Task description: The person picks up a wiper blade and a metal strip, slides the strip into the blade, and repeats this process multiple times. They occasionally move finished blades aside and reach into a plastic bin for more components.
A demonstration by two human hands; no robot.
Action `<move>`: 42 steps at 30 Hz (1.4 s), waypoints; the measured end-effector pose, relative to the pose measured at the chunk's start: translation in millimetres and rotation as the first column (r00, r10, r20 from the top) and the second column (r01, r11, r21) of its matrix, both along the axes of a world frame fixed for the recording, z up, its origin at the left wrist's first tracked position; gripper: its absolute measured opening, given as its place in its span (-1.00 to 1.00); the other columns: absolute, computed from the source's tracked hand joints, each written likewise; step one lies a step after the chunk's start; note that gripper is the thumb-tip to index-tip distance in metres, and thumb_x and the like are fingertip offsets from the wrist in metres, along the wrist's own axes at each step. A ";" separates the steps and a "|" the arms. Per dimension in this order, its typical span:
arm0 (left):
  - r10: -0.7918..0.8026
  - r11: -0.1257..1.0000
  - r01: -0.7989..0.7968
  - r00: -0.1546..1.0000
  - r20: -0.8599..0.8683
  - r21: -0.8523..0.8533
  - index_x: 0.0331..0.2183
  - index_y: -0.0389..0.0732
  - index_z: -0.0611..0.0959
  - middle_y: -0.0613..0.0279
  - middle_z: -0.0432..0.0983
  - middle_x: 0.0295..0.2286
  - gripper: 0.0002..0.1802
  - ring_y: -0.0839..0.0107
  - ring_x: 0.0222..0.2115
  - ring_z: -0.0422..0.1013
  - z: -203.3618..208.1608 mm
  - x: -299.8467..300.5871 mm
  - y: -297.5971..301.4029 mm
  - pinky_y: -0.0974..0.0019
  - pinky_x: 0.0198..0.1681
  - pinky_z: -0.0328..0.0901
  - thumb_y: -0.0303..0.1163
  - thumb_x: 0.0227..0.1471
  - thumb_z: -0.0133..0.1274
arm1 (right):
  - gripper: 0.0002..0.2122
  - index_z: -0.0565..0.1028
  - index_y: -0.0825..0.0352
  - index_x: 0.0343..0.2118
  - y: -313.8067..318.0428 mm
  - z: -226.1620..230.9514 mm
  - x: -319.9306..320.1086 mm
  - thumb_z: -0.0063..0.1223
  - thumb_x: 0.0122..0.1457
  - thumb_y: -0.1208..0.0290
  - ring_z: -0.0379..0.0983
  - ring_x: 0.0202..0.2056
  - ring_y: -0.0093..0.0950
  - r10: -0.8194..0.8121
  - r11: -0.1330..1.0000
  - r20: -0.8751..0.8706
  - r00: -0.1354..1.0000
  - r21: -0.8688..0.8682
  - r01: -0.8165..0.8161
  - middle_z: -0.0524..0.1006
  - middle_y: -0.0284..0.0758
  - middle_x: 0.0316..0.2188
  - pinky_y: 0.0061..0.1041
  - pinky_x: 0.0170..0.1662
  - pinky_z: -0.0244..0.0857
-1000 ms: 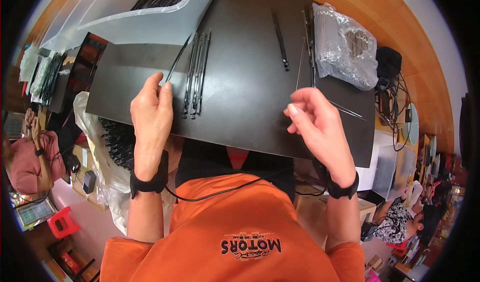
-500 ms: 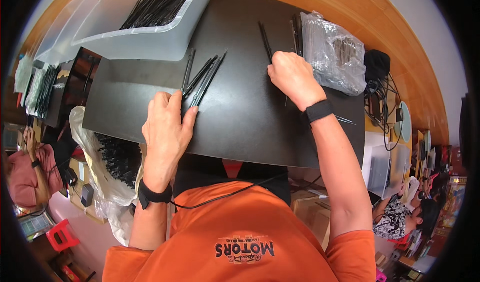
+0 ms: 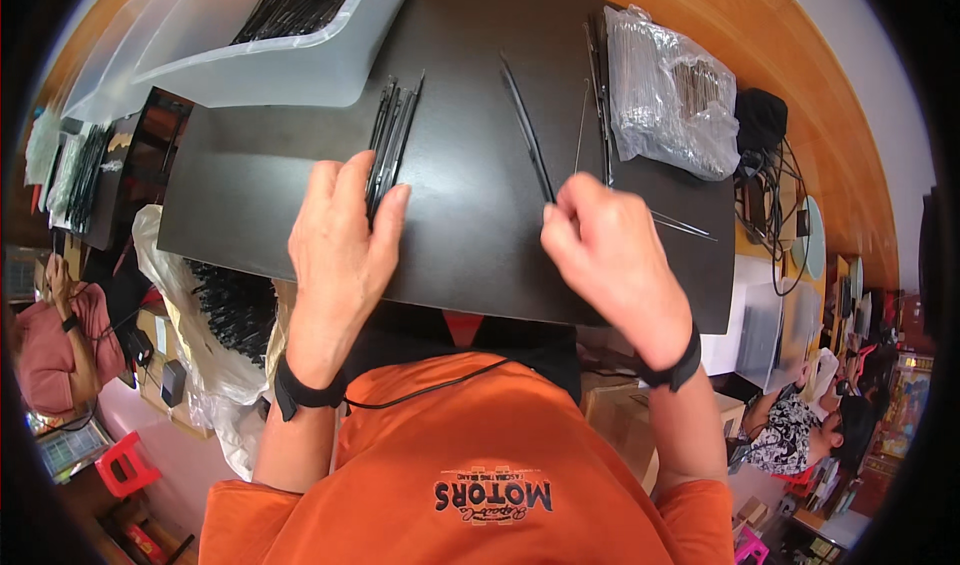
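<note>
My left hand (image 3: 340, 230) is closed loosely around the near ends of several thin black rods (image 3: 396, 130), which lie side by side on the dark table. Thumb and fingers hide the ends of this bundle. My right hand (image 3: 625, 260) pinches the near end of one slim black rod (image 3: 525, 120), which points away over the tabletop; the hand is slightly blurred. Just beyond and beside it lie a thin metal wire rod (image 3: 582, 125) and more black rods (image 3: 602, 95). Two bright thin rods (image 3: 685, 226) stick out to the right of that hand.
A translucent plastic bin (image 3: 290, 75) of black rods stands at the far left. A clear plastic bag of thin metal rods (image 3: 665, 95) lies far right, by black cables (image 3: 770, 195). Below the left edge hangs a sack of black pieces (image 3: 235, 310). Other people (image 3: 75, 345) sit nearby.
My right hand has come nearer to me, drawing the black rod along. Under my left hand the spread rods now lie closer together and more parallel.
</note>
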State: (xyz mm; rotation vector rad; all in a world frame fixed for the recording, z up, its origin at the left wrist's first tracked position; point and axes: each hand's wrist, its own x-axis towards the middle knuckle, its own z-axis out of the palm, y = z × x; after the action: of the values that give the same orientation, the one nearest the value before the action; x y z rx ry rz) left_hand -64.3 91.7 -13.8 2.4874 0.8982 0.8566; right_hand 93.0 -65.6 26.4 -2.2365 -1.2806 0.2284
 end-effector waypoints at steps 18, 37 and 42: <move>-0.237 0.257 0.355 0.925 0.297 -0.899 -0.48 -0.25 0.47 0.36 0.38 -0.62 -0.80 0.65 -0.65 0.28 14.0 47.1 -53.8 0.55 -0.62 0.20 -0.35 0.10 -0.09 | -0.81 0.34 0.41 -0.40 -49.7 -26.6 -27.4 -0.01 0.16 0.37 0.42 -0.58 -0.17 0.029 0.999 -0.677 0.735 0.052 0.008 0.44 -0.16 -0.46 -0.24 -0.46 0.32; -0.126 0.226 0.341 0.939 0.320 -0.912 -0.46 -0.25 0.49 0.29 0.42 -0.59 -0.83 0.59 -0.70 0.29 2.2 30.6 -28.7 0.54 -0.67 0.15 -0.36 0.03 -0.11 | -0.18 0.16 0.44 0.14 -88.7 -26.1 -44.2 0.24 -0.17 0.11 -0.03 0.22 -0.15 0.248 0.934 0.191 0.950 -0.308 -0.182 0.05 -0.07 0.22 -0.16 0.11 -0.06; -0.093 0.233 0.343 0.939 0.330 -0.910 -0.46 -0.26 0.48 0.28 0.42 -0.62 -0.83 0.60 -0.73 0.25 4.9 29.0 -31.1 0.55 -0.69 0.11 -0.37 0.03 -0.13 | -0.14 0.12 0.33 0.18 -73.9 -27.8 -8.4 0.31 -0.25 0.29 -0.05 0.25 -0.22 0.293 0.920 0.221 0.930 -0.330 -0.211 0.04 -0.17 0.24 -0.18 0.19 -0.10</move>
State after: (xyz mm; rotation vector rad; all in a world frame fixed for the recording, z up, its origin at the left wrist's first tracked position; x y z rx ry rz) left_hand -35.3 60.6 -8.9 1.2899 0.6311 0.2412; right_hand 84.6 -139.5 -1.3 -2.4104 -1.7932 0.2375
